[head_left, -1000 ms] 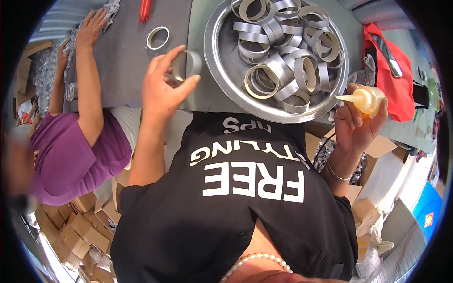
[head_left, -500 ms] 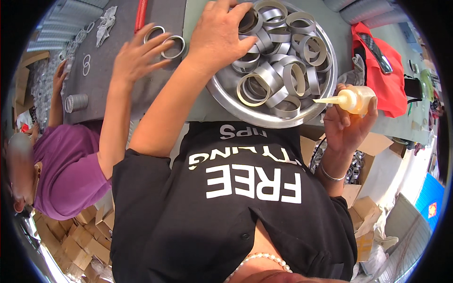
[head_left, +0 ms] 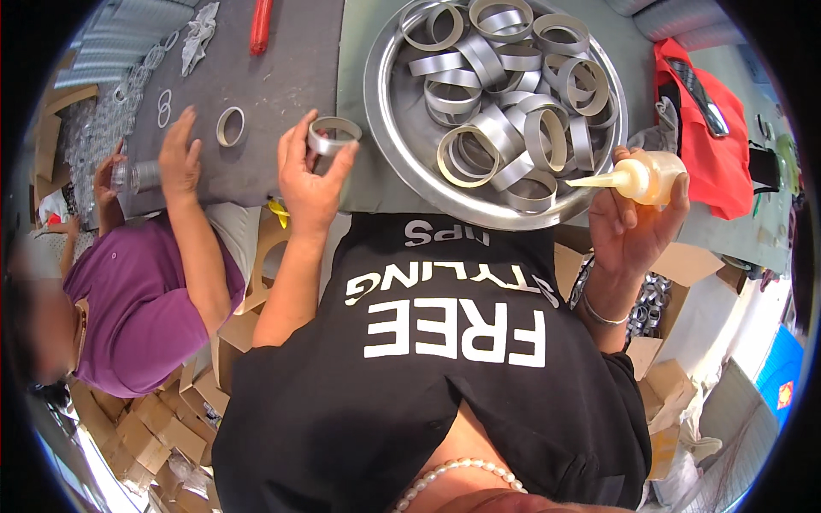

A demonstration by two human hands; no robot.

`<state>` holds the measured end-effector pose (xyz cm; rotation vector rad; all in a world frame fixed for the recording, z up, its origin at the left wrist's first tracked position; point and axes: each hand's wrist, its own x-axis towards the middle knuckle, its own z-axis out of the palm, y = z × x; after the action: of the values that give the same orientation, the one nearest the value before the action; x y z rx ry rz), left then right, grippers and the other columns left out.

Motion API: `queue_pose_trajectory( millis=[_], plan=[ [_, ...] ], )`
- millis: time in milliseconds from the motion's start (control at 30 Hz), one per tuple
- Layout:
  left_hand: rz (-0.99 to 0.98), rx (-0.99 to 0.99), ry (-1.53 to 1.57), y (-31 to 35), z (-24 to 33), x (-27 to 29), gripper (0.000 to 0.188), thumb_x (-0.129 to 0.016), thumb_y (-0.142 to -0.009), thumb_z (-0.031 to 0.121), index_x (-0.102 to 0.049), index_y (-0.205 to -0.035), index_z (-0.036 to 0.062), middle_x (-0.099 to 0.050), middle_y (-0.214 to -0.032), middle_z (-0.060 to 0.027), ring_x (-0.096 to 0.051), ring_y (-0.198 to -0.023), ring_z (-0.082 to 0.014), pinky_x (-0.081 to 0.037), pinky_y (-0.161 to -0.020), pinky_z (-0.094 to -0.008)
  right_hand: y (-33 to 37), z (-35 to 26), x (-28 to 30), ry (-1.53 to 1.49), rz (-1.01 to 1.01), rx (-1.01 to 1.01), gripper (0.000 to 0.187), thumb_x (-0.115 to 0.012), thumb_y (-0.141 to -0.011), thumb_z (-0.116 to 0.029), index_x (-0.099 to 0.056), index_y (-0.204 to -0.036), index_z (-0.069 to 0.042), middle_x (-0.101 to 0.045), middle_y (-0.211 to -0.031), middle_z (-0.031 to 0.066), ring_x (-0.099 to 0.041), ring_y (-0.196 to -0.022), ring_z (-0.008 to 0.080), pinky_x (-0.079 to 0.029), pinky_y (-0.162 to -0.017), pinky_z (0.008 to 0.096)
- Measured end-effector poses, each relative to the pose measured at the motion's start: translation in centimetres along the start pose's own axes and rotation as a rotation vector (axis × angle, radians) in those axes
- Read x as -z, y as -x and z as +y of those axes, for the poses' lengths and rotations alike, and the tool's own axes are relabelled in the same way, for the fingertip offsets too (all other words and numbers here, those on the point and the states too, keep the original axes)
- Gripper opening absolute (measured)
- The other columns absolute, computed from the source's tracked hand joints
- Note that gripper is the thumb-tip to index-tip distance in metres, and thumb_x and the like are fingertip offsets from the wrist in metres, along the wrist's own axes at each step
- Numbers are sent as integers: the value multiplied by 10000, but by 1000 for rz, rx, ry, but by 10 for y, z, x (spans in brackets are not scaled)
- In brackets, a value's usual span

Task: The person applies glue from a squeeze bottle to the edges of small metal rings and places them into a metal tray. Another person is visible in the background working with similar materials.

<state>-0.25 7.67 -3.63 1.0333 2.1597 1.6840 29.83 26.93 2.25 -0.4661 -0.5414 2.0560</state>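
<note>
My left hand [head_left: 310, 190] is closed on a silver-grey metal ring [head_left: 325, 147], pinched between thumb and fingers over the table, left of the tray. My right hand [head_left: 629, 235] grips a squeeze bottle [head_left: 660, 178] with a pale nozzle and yellowish contents. Its nozzle points left, over the near right rim of a round metal tray [head_left: 381, 128]. Many similar rings [head_left: 546, 141] lie heaped in that tray, at various tilts.
At the left, a co-worker in purple has one hand [head_left: 180, 158] near a loose ring [head_left: 243, 126]. Their other hand is beside a stack of rings [head_left: 147, 175]. A red stick-like object [head_left: 259, 30] lies farther back. Right of the tray are a red cloth [head_left: 697, 158] and a dark phone-like object [head_left: 699, 98].
My left hand has moved from the tray leftward and toward me, now with a ring in it. The co-worker's nearer hand has drawn back left. The right hand still holds the bottle.
</note>
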Motion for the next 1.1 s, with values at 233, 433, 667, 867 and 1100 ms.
queue_pose_trajectory(
  millis=[233, 433, 667, 867, 1100],
  plan=[
    [-330, -90, -721, -8, 35, 30, 587, -769, -684, 214, -624, -1224, 37, -605, -1098, -84, -587, -1049, -209, -484, -893, -348, 5, 4, -10, 15, -153, 49, 570, -556, -938, -492, -543, -1153, 36, -607, -1066, 224, -520, -548, 118, -459, -480, 212],
    [-547, 449, 587, 7, 73, 4, 609, -676, -871, 296, -474, -1352, -18, -605, -1136, -149, -636, -1013, -225, -587, -790, -325, 27, 4, -15, 693, -359, 689, 779, -806, -735, -498, -466, -1199, 28, -561, -1051, 211, -598, -918, 260, -540, -748, 311],
    [-783, 1003, 1192, 27, 89, -12, 657, -491, -1001, 458, -392, -1362, -82, -626, -1151, -226, -693, -959, -337, -633, -747, -347, 34, 20, -47, 993, -843, 949, 660, -896, -688, -306, -484, -1100, 4, -628, -994, 258, -613, -588, 219, -502, -476, 290],
    [-832, 1037, 1000, 27, 102, -16, 721, -506, -963, 535, -426, -1305, -95, -609, -1093, -202, -685, -950, -312, -641, -702, -347, 28, 31, -50, 1068, -945, 1051, 577, -858, -722, -210, -465, -1066, 35, -606, -1022, 298, -596, -494, 199, -496, -396, 301],
    [-755, 699, 890, 27, 105, -12, 545, -686, -902, 214, -453, -1346, 2, -586, -1228, -123, -623, -1090, -215, -569, -853, -323, 29, 20, -44, 1104, -1006, 905, 563, -847, -711, -145, -472, -1085, 49, -610, -1021, 299, -627, -532, 239, -508, -404, 313]
  ],
)
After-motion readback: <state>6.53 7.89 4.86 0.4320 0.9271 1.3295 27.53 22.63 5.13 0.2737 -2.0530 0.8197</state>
